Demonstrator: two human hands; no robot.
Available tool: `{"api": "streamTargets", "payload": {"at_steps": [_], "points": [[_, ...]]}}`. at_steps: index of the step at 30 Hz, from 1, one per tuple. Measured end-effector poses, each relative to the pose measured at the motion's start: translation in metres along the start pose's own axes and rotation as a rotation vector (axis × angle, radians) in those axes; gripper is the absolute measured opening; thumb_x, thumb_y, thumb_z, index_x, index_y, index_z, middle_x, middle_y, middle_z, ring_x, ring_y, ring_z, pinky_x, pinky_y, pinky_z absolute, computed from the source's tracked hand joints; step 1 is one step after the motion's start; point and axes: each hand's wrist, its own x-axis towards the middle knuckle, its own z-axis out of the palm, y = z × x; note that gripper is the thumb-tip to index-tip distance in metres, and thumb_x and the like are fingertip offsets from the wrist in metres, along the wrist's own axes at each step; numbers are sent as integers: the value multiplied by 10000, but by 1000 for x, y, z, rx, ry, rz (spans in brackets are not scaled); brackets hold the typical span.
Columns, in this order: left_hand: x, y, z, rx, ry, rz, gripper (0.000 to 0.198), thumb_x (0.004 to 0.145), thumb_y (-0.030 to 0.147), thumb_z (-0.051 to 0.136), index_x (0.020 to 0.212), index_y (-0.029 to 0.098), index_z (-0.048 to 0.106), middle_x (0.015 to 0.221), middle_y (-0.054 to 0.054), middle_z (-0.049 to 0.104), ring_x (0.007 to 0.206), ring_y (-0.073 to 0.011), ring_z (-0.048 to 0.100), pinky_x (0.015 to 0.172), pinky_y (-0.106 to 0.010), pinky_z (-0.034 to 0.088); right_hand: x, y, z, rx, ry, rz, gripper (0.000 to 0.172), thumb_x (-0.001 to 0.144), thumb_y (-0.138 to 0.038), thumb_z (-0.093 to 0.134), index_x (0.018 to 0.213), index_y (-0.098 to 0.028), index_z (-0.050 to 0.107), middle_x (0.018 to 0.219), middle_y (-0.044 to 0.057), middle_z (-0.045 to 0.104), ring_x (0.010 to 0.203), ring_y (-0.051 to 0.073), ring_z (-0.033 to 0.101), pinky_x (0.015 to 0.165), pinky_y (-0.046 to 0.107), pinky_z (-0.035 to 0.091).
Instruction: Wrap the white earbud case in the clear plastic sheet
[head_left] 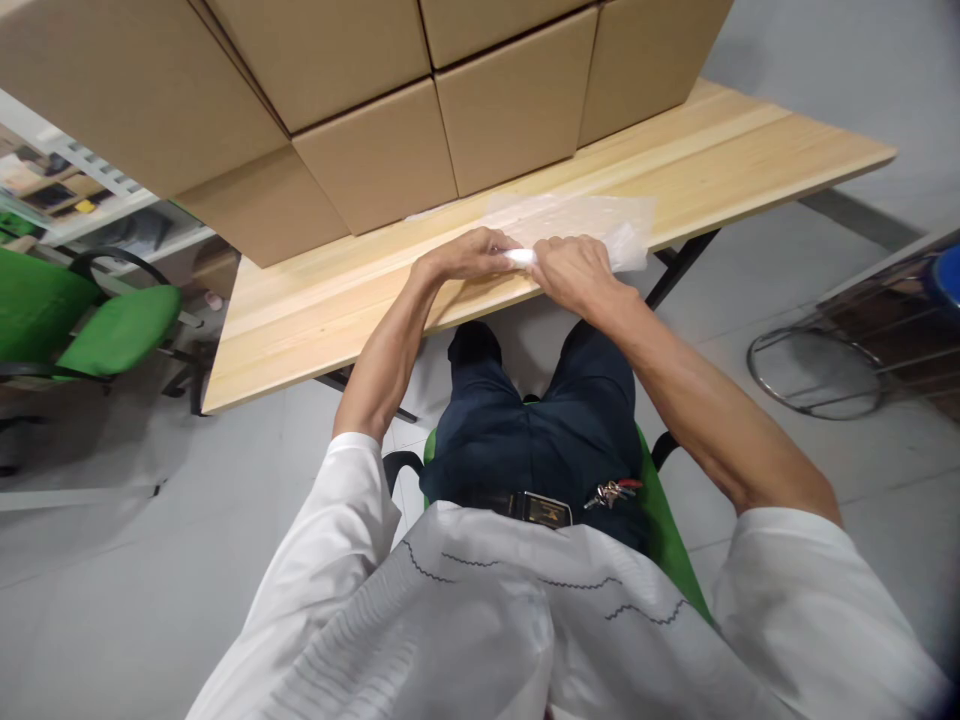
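Both hands meet over the front edge of a wooden table [337, 330]. Between them is a small white object [520, 257], mostly covered by the fingers, so its kind does not show. My left hand [474, 254] is closed on its left end with thumb and fingers. On its right end, my right hand [574, 268] is closed too, knuckles up. A sheet of clear, thin plastic wrap [600, 215] lies under and behind my right hand, its crumpled right end hanging at the table edge. Whether the plastic joins the white object is hidden.
Cardboard boxes [375, 155] stand stacked along the back of the table. To the left are a green chair [124, 325] and a white shelf [112, 215]. At right stand a round metal-ringed stool [814, 372] and a wire rack [900, 310].
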Motion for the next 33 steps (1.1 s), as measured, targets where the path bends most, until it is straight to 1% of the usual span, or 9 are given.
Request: {"api": "streamTargets", "payload": {"at_steps": [3, 7, 12, 17, 23, 25, 28, 30, 33], "points": [[9, -2, -14, -39, -133, -31, 419, 891, 580, 843, 1054, 198, 897, 897, -39, 821, 979, -254, 777, 878, -354, 604, 0, 5, 0, 9, 0, 34, 654, 1193, -495, 291, 1454, -66, 710, 1351, 337, 760, 1175, 468, 703, 1044, 593, 507], [18, -10, -22, -35, -139, -91, 350, 919, 506, 821, 1058, 195, 899, 853, -47, 777, 930, -257, 746, 852, -383, 584, 2, 15, 1, 14, -23, 87, 620, 1192, -474, 337, 1457, -66, 720, 1350, 319, 769, 1161, 447, 721, 1012, 554, 517], [24, -22, -18, -67, -197, -143, 397, 980, 501, 744, 1147, 173, 894, 933, -97, 790, 947, -275, 739, 842, -414, 574, 4, 27, 0, 64, -60, 126, 639, 1195, -534, 351, 1431, -96, 752, 1307, 290, 797, 1145, 411, 718, 986, 498, 516], [27, -26, -13, -112, -145, -178, 450, 978, 526, 741, 1222, 175, 881, 1000, -107, 824, 950, -265, 749, 846, -403, 583, 4, 31, -1, 80, -87, 172, 699, 1219, -569, 284, 1417, -104, 767, 1302, 281, 807, 1133, 395, 728, 1013, 499, 513], [31, -27, -7, -59, -84, -207, 367, 936, 482, 702, 1035, 164, 855, 810, -59, 744, 746, -205, 646, 732, -369, 544, 8, 38, 9, 50, -31, 216, 744, 1223, -571, 249, 1421, -96, 786, 1229, 286, 823, 1122, 412, 746, 1000, 522, 522], [32, -30, -5, 18, -34, -203, 349, 894, 454, 700, 1023, 169, 854, 803, -54, 743, 765, -208, 646, 768, -368, 557, 9, 41, 12, 37, -22, 233, 731, 1222, -550, 278, 1411, -59, 784, 1236, 319, 812, 1144, 436, 751, 1012, 554, 523], [30, -38, -3, 149, 45, -178, 409, 853, 423, 691, 1112, 161, 870, 866, -73, 785, 896, -247, 701, 898, -370, 580, 9, 43, 16, 25, -12, 248, 708, 1225, -540, 324, 1397, -26, 780, 1256, 352, 796, 1184, 460, 752, 1037, 590, 514], [27, -45, -2, 210, 70, -164, 451, 856, 413, 676, 1175, 159, 869, 926, -84, 810, 972, -266, 721, 966, -373, 576, 8, 43, 18, 15, 3, 242, 710, 1229, -548, 333, 1399, -18, 774, 1239, 352, 796, 1200, 465, 752, 1045, 598, 509], [22, -54, -2, 263, 105, -152, 451, 871, 407, 675, 1199, 164, 869, 991, -91, 834, 1025, -277, 737, 1023, -381, 567, 7, 43, 20, 1, 14, 222, 707, 1230, -539, 331, 1405, -9, 765, 1200, 343, 802, 1207, 470, 755, 1047, 607, 505]]}}
